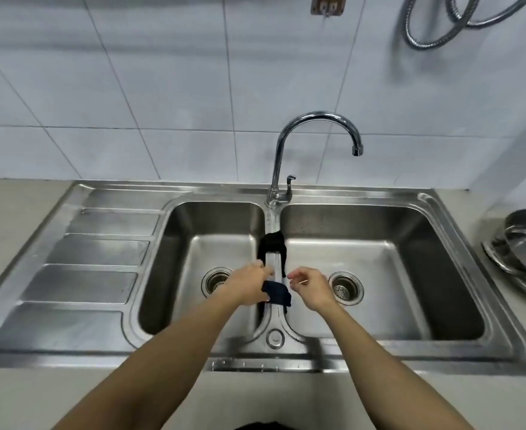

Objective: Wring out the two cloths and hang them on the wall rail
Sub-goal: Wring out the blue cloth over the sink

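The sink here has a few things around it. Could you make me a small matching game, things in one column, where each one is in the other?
Things:
1. black cloth
2. dark blue cloth
3. steel bowls
4. metal hose

Places:
a. on the counter right of the sink
b. draped over the divider, nearer the tap
c. looped on the tiled wall, upper right
d. over the divider by the left hand

Pairs: 1-b, 2-d, 3-a, 4-c

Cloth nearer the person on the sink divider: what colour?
Dark navy blue cloth, seen in the head view; the left hand holds it.
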